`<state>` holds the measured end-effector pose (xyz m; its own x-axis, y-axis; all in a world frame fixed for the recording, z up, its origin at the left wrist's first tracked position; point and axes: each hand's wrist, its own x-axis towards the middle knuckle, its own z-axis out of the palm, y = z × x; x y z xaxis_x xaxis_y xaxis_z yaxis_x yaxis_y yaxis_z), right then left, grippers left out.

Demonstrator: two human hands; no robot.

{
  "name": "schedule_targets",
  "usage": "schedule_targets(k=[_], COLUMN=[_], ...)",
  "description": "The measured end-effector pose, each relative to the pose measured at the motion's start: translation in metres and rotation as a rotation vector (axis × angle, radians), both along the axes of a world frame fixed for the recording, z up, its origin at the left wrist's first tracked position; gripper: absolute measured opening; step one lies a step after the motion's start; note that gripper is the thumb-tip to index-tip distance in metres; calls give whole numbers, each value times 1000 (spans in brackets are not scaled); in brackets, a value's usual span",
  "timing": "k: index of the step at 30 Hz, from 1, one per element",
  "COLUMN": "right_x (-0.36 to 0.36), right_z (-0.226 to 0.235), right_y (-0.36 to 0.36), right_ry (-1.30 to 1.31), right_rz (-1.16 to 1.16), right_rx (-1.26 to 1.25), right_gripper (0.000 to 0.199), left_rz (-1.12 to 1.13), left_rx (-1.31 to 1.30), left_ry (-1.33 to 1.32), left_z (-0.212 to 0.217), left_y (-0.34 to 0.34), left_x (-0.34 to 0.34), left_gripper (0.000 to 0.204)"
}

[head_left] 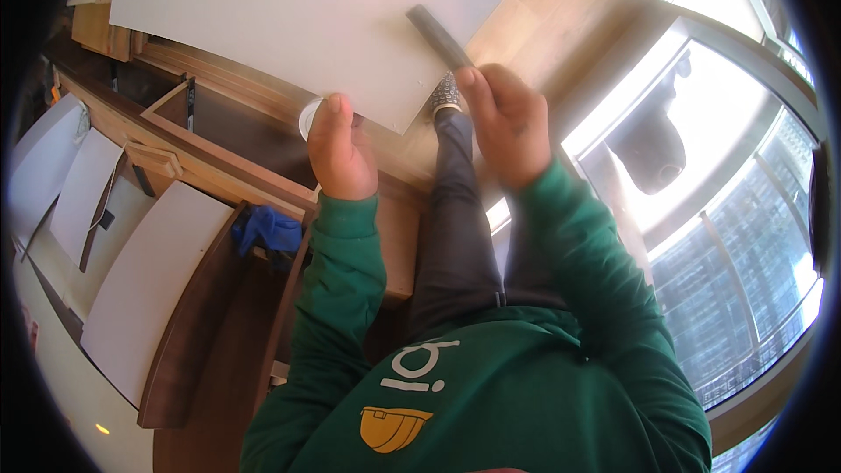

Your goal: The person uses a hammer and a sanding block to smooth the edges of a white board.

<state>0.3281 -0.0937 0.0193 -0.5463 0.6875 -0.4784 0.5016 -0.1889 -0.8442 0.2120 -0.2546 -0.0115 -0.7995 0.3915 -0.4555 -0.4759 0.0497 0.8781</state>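
My right hand (508,118) is closed round one end of a dark grey, bar-shaped thing (438,35). Its other end points up and to the left, over a large white panel (272,13); its exact kind does not show. My left hand (343,153) is closed beside the panel's near edge, thumb up. A white round thing with a pale rim (307,119) shows at its left side, held against the fingers. Most of that round thing is hidden behind the hand, so I cannot tell what it is.
Open wooden drawer frames (232,127) stand to the left, with white-faced boards (162,276) and a blue cloth (270,229) nearer to me. My patterned shoe (445,92) is by the panel's corner. A bright glazed window or door (727,236) lies to the right.
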Motion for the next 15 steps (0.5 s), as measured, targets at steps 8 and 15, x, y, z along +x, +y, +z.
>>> schedule_targets(k=[8, 15], right_x=[45, 10], right_z=[0, 1], right_y=[-18, 11], right_ry=[-74, -53], right_rz=[-9, 32], right_rx=[50, 9], right_gripper=[36, 37], left_rz=[50, -45], left_rx=[3, -45], left_ry=[-102, -28], left_z=[7, 9], left_y=[0, 4], left_x=[10, 19], left_gripper=[26, 29])
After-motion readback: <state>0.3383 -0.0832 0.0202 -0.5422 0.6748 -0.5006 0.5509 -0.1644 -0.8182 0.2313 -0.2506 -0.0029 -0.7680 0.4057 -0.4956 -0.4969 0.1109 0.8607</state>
